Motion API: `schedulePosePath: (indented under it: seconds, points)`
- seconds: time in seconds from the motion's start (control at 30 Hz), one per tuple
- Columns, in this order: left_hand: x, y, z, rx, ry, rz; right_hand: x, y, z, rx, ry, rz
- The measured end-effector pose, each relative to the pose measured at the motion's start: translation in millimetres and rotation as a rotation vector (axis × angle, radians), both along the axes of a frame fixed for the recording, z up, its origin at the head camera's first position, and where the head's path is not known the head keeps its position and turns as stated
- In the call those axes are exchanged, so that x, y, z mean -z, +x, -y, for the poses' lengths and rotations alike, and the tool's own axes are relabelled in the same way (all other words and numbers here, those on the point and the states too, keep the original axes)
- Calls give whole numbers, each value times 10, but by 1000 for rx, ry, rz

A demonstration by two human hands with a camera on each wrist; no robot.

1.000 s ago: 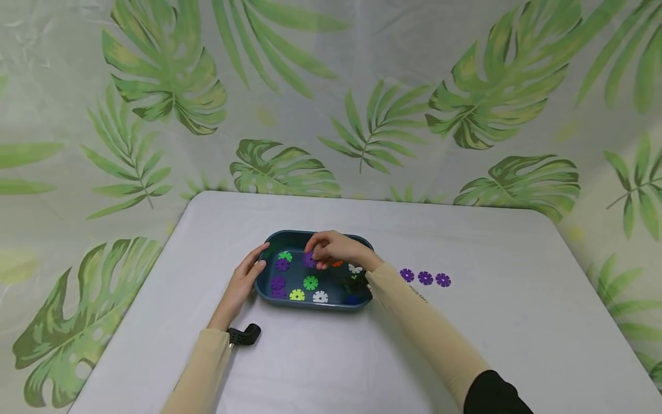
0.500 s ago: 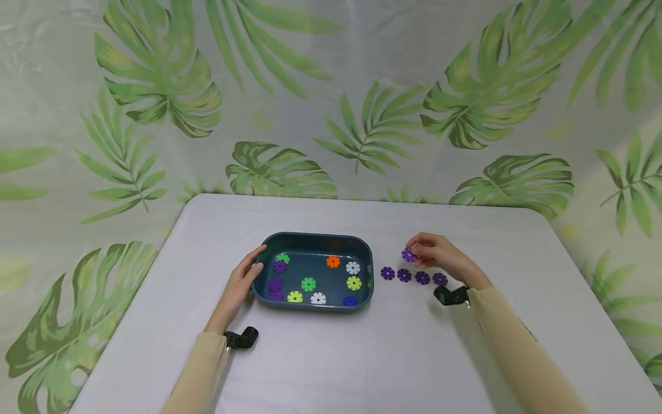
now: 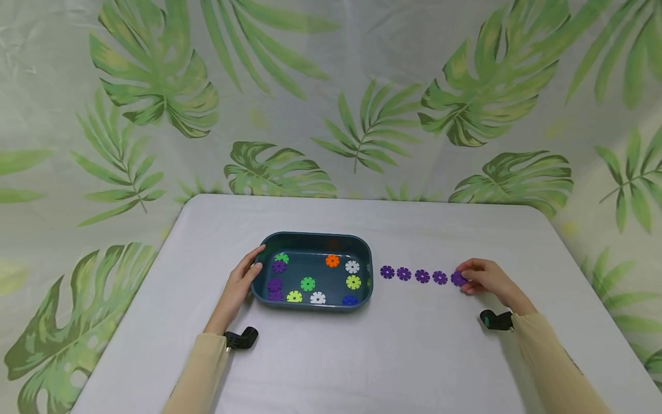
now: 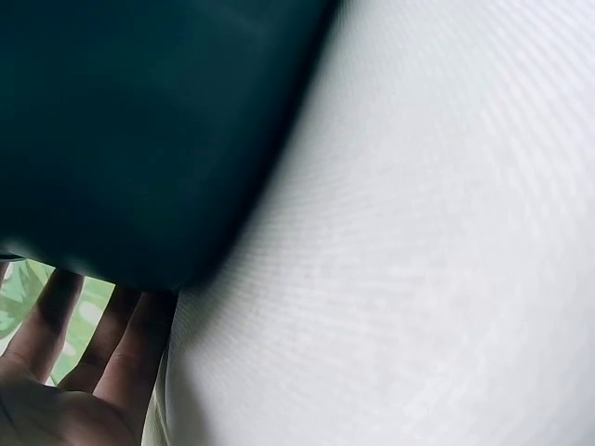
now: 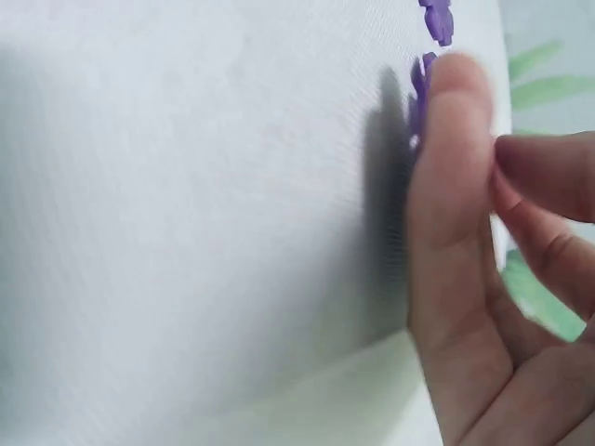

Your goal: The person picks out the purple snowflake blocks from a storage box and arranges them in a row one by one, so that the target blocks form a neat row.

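- Spread, my left hand (image 3: 239, 282) touches the tray's (image 3: 306, 267) left end.
- Inside the tray, three purples (image 3: 274, 284) remain among other discs (image 3: 307, 284).
- Right of the tray, four laid purples (image 3: 422, 276) line up; my right hand (image 3: 487, 280) pinches a fifth (image 3: 455, 279) farthest out.

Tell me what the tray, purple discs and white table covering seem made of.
Tray: probably rigid plastic, semi-gloss; its walls mirror nearby colours.
Purple discs: likely moulded plastic, given their matching notched outlines; finish unclear.
White table covering: seemingly woven fabric, matte, fine texture in the left wrist view.
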State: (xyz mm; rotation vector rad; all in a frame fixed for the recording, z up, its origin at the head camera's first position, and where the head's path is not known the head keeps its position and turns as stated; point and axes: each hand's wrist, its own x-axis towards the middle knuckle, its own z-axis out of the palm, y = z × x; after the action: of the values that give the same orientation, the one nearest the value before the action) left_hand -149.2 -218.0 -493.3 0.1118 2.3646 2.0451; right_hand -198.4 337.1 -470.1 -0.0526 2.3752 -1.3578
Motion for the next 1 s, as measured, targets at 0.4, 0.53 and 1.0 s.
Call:
schedulePosePath:
  seconds: [0.4, 0.53, 1.0]
  points:
    - [11, -4, -2, -7, 18, 3, -369, -105, 709, -82, -106, -108]
    - [20, -13, 1, -9, 19, 6, -493, -149, 1251, -135, -217, -86]
    - [18, -18, 4, -6, 19, -1, -439, 62, 3047, -355, -479, 140]
